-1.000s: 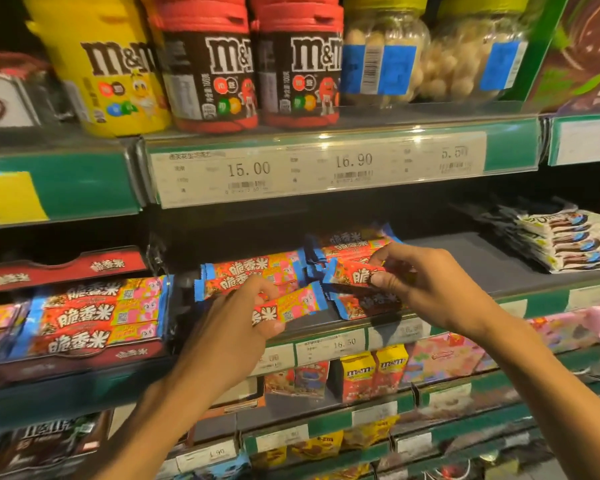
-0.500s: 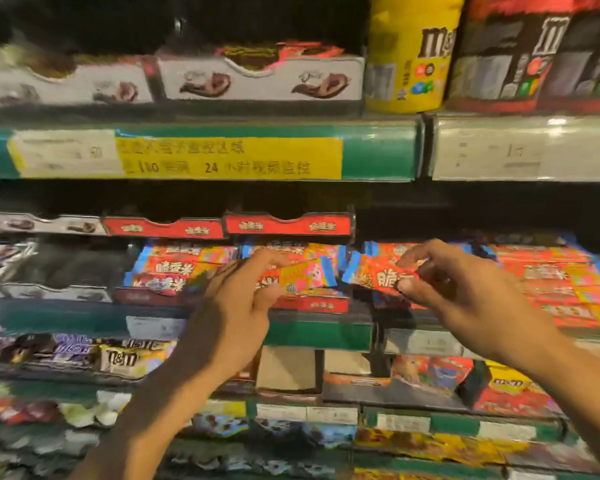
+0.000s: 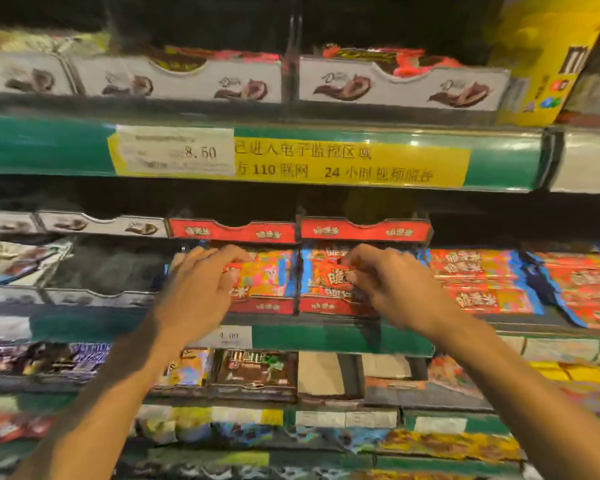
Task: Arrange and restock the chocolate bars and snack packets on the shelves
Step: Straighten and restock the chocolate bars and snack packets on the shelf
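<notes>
Lying flat in two red display trays on the middle shelf, the orange-and-blue chocolate bars run with their long axis left to right, parallel to the shelf's front edge (image 3: 326, 337). The left tray (image 3: 264, 304) and the right tray (image 3: 326, 304) sit side by side, touching at a divider roughly at the centre of the view.

The left hand (image 3: 201, 289) is over the left tray, its fingers curled onto the left end of a bar (image 3: 264, 275) whose body stretches away toward 3 o'clock from the hand. The right hand (image 3: 392, 289) is over the right tray, its fingertips pinching a bar (image 3: 329, 277) that extends toward 9 o'clock from it. So each hand holds the outer end of its own bar, and the two bars point inward toward the divider between the trays. Blur hides how firm either grip is.

More bars of the same kind (image 3: 482, 278) lie loose on the shelf at 3 o'clock of the right hand, near it and well apart from the left hand. My reading is that the right hand is the nearer one for fetching those, while each bar in hand needs only to settle down into its tray, kept parallel to the shelf edge.
</notes>
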`<state>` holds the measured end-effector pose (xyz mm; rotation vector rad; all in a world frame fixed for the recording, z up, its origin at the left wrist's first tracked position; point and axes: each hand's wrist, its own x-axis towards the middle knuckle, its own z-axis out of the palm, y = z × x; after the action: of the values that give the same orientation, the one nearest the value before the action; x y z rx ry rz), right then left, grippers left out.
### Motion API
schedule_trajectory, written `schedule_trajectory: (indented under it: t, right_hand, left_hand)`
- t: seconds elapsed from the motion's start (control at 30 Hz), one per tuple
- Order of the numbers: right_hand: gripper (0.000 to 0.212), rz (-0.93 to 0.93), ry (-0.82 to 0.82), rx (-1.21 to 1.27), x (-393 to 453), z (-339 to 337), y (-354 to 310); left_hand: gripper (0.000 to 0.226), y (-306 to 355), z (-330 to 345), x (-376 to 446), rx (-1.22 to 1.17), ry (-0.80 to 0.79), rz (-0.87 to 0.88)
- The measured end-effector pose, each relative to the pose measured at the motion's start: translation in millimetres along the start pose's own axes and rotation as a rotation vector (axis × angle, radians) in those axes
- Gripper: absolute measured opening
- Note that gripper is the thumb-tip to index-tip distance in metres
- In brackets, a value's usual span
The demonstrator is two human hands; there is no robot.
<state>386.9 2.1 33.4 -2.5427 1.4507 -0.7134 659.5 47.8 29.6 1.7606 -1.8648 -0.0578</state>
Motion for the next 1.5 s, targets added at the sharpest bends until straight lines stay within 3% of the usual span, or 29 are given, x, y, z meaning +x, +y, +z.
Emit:
schedule_trajectory:
  t: [0.13, 0.23, 0.37, 0.53, 0.73, 0.87, 1.0, 1.13, 1.2, 1.5]
  right_hand:
    - [0.017, 0.034, -0.057, 0.023, 4.0, 0.7, -2.5]
    - [0.021, 0.036, -0.085, -0.034, -1.4, 1.1, -2.1]
    - [0.033, 0.048, -0.032, -0.114, -13.9, 5.8, -5.5]
    - [0.039, -0.003, 0.026, -0.184, -37.8, 16.9, -13.5]
    - [0.046, -0.028, 0.022, -0.205, -46.3, 15.1, -17.1]
    - [0.042, -0.007, 0.08, -0.122, -52.3, 5.6, -13.7]
    - [0.025, 0.046, 0.187, -0.084, -66.8, -15.8, 8.4]
    - [0.022, 0.13, 0.258, -0.123, -88.6, -40.8, 50.9]
    - [0.022, 0.197, 0.26, -0.139, -102.3, -54.5, 78.6]
    - [0.012, 0.377, 0.108, -0.222, -153.5, -121.5, 203.0]
  left_hand:
    - [0.027, -14.5, 4.2, 5.9, -0.012, -0.107, 0.065]
    - [0.029, -20.0, 7.7, -0.9, -0.026, -0.102, 0.062]
    - [0.041, -16.8, 4.6, -12.6, 0.062, -0.098, 0.099]
    - [0.083, -7.2, 3.7, -33.6, 0.258, -0.209, 0.083]
    - [0.088, 4.7, 1.7, -46.7, 0.377, -0.305, 0.027]
    - [0.093, 33.5, 1.6, -46.9, 0.302, -0.223, 0.005]
    - [0.077, 85.5, 6.8, -42.8, 0.186, -0.195, 0.074]
    - [0.027, 130.8, 35.9, -31.4, 0.034, -0.064, 0.243]
    - [0.015, 157.0, 53.5, -25.2, -0.037, -0.026, 0.335]
    - [0.03, 245.9, 126.6, 17.1, 0.053, -0.154, 0.406]
